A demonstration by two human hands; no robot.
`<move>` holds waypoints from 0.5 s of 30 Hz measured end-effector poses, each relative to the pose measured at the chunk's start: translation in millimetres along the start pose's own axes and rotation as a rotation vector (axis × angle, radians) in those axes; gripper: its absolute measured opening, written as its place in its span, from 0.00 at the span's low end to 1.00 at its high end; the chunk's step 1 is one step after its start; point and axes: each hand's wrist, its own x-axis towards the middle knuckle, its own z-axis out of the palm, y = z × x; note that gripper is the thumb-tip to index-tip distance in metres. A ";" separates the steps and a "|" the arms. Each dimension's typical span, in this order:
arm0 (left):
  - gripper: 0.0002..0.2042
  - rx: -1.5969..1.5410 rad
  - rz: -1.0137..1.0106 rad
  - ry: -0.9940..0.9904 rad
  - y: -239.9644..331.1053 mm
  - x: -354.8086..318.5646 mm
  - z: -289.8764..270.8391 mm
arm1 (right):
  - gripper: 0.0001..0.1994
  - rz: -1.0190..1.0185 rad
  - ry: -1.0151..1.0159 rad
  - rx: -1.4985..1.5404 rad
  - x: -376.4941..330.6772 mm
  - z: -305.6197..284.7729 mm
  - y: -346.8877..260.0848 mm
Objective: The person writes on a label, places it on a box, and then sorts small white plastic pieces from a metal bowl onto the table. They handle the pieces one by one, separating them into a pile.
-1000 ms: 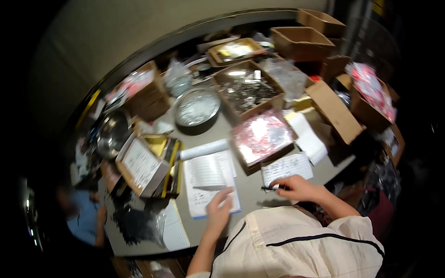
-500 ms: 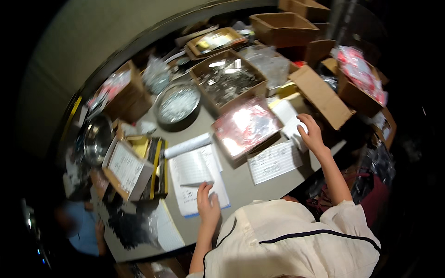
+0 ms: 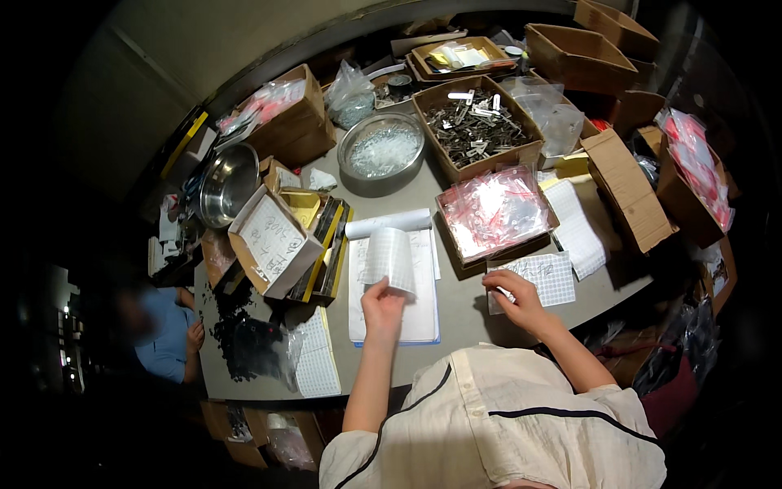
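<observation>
My left hand [image 3: 382,313] pinches the lower edge of a curled, grid-patterned sheet [image 3: 388,254]. That sheet lies over a stack of written-on white papers [image 3: 418,314] with a blue lower edge and a rolled-up top. To the right, my right hand [image 3: 518,301] has its fingers apart and bent at the left edge of a small grid sheet [image 3: 554,281] with handwriting. I cannot tell whether its fingertips touch that sheet. Between and beyond both hands stands a shallow box [image 3: 491,213] heaped with clear plastic packets with red print.
Beyond are a carton of dark metal clips [image 3: 476,126] and a steel bowl of small clear pieces [image 3: 381,155]. At left stand a white box [image 3: 273,242] and an empty steel bowl [image 3: 229,186]. Black pieces [image 3: 244,342] lie near another person [image 3: 167,334]. A cardboard flap [image 3: 627,191] leans at right.
My left hand has moved onto the curled sheet's edge and grips it. My right hand has come back from the far paper to the small written sheet. The view has shifted.
</observation>
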 end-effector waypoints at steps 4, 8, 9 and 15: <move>0.25 -0.516 -0.343 -0.203 45.4 -70.4 97.7 | 0.31 0.368 -0.088 0.684 17.4 -11.3 -17.0; 0.25 -0.468 -0.494 -0.366 25.1 -89.0 116.7 | 0.41 0.293 -0.039 0.842 26.8 -19.2 -29.5; 0.25 -0.441 -0.512 -0.345 19.8 -91.2 121.7 | 0.37 0.282 -0.029 0.873 22.8 -18.4 -19.4; 0.23 0.228 0.109 -0.332 8.9 -116.7 140.9 | 0.17 0.308 0.168 0.525 -4.2 -52.4 -13.6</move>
